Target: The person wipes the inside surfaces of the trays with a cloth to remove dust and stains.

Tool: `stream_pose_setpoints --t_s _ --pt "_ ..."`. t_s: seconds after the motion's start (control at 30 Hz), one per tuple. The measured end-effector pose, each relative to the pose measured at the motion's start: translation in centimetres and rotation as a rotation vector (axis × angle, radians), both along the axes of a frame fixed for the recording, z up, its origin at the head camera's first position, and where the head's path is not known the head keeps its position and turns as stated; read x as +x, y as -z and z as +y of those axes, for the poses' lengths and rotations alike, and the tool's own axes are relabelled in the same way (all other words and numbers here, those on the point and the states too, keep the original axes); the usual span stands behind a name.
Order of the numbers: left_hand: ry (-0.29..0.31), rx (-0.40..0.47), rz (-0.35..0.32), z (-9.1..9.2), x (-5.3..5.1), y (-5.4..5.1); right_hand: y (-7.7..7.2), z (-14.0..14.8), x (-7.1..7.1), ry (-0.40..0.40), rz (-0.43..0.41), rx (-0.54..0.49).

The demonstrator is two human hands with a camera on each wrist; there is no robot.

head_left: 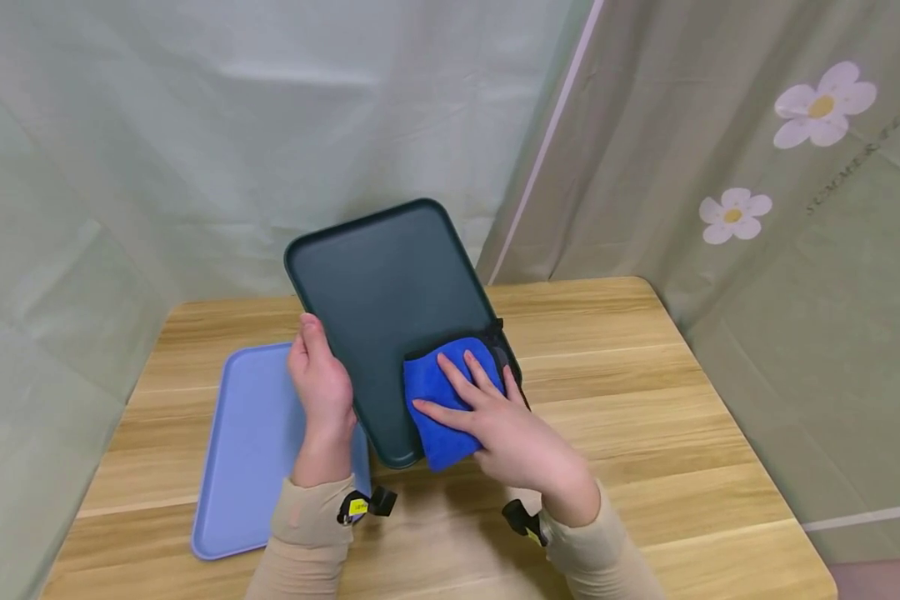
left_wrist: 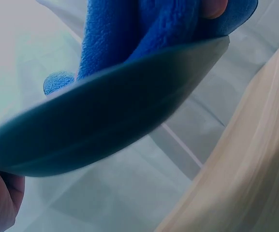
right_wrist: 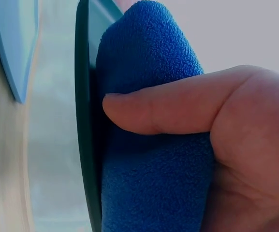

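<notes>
A dark green tray (head_left: 378,283) is held up, tilted, above the table. My left hand (head_left: 322,379) grips its left edge, thumb at the rim and the other fingers hidden behind it. In the left wrist view the tray (left_wrist: 95,116) shows edge-on. A blue cloth (head_left: 438,387) lies against the tray's lower right part. With fingers spread and fairly straight, my right hand (head_left: 513,433) presses on this cloth. The right wrist view has the thumb laid along the fluffy cloth (right_wrist: 158,179), beside the tray's rim (right_wrist: 83,121).
A light blue tray (head_left: 251,450) lies flat on the wooden table (head_left: 645,433), left of and partly behind my left forearm. Pale curtains (head_left: 270,125) with flower prints hang behind and beside the table. Small black devices (head_left: 525,521) are strapped at both wrists.
</notes>
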State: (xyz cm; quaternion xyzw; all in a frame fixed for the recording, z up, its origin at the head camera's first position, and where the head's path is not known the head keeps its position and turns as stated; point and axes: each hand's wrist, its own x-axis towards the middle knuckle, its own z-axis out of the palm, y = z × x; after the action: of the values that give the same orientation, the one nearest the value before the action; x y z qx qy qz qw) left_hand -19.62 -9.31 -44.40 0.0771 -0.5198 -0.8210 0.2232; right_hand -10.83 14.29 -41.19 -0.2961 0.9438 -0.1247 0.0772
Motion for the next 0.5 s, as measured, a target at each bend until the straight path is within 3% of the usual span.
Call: stream_pose_setpoints --t_s 0.5 --pt "-0.008 0.017 0.019 0.1 0.0 0.1 1.0 -2.3 1.5 -0.164 0.057 0.035"
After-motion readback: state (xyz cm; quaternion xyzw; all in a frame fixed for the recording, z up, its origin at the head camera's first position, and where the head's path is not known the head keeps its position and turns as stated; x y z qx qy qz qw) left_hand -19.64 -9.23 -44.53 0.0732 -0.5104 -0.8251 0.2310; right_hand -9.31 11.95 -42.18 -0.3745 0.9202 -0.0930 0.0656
